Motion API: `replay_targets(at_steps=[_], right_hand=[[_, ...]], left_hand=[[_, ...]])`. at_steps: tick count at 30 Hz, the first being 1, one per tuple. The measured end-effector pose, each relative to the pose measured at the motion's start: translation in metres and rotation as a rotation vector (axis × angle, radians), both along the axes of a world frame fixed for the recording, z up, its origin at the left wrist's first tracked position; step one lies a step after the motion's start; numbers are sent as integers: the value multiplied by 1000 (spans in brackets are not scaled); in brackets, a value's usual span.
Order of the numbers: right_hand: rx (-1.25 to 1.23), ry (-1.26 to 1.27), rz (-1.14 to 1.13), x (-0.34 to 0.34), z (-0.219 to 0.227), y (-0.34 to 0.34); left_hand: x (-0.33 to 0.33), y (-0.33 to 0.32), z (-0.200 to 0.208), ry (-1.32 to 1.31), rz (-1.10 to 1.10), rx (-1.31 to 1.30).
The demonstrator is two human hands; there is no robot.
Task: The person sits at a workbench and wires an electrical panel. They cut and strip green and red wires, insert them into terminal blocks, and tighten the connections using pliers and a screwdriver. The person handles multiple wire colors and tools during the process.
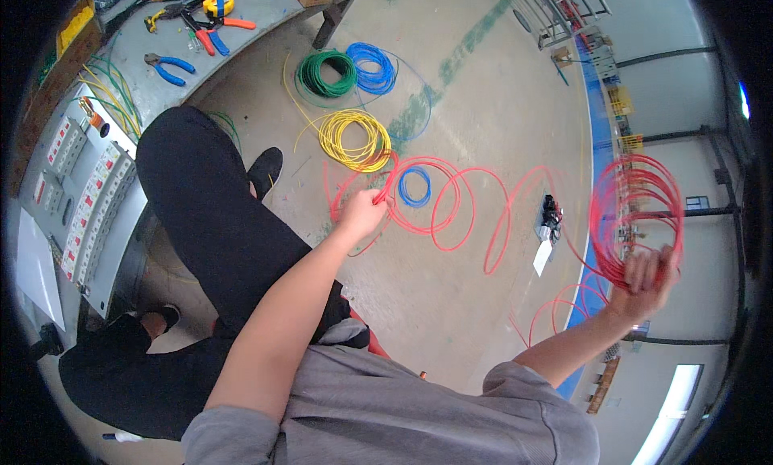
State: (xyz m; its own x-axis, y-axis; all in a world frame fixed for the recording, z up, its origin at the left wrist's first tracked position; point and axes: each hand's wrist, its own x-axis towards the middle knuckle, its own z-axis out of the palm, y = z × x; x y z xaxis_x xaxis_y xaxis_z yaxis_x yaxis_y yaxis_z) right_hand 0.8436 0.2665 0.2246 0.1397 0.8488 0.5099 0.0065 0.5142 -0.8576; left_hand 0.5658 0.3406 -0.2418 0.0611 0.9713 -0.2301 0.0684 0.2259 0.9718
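My left hand (366, 214), stretched out over the floor, is closed around several turns of red wire (433, 231). Loose red loops run from it to the right in a slack spiral. Raised at the far right, my right hand (646, 281) grips a larger red wire coil (597, 215); both are smeared by motion. Close beyond the left hand lies a coil of yellow wire (354, 140), and a small blue wire coil (415, 187) shows through the red loops. Behind these rest a green wire coil (326, 74) and a bigger blue wire coil (373, 68).
To the left, a grey workbench (266, 18) carries blue-handled pliers (170, 68), wire strippers (211, 32) and a panel of circuit breakers (98, 203). A black object (550, 215) with a white sheet lies on the floor. A metal rack (564, 14) stands far right.
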Motion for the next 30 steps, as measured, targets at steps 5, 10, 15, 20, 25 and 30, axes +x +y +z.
replay_targets(at_steps=[5,10,15,20,25,30], right_hand=[[-101,-155,-156,-20,-97,35],[14,-400,-407,-25,-245,41],[-118,-374,-415,-65,-347,36],[-370,71,-304,-131,-376,36],[-513,333,-257,-145,-422,51],[-724,677,-9,-159,-413,58]], left_hand=[[-15,3,12,-152,25,-35],[-26,-1,58,-83,-20,-18],[-32,-1,66,-56,-5,48],[-43,-7,79,93,26,201],[-40,-11,81,226,64,426],[-47,-15,85,307,1,539]])
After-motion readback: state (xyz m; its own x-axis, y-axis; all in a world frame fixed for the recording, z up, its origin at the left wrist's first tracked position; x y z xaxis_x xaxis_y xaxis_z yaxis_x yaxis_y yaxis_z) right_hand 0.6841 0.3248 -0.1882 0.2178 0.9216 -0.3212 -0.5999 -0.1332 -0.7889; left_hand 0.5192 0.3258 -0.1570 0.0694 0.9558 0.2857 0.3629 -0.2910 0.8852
